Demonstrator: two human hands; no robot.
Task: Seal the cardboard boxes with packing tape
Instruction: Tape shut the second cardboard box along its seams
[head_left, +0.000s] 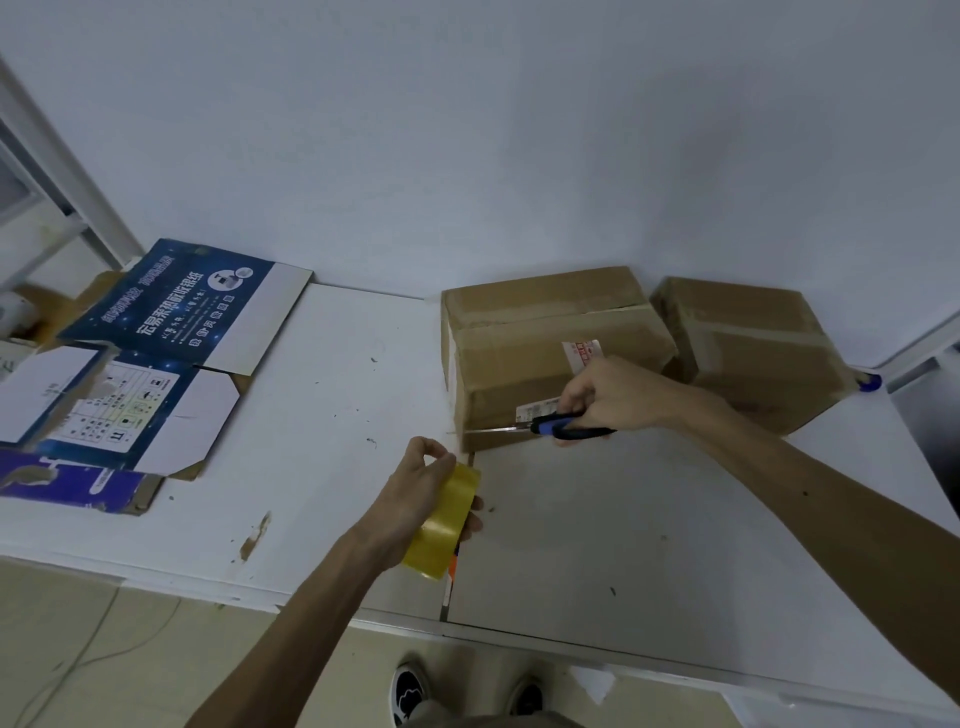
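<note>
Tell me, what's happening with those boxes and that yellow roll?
A person is taping cardboard boxes shut on a white table. Their left hand holds the yellow tape roll, while the right hand holds a blue-handled cutter, probably scissors, with its blade at the bottom edge of the near box, likely to cut the tape. A second box sits behind it, to the right.

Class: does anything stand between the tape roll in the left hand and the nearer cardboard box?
Nothing visible: only bare table separates tape roll and box. The scissors in the right hand lie against the box's front.
</note>
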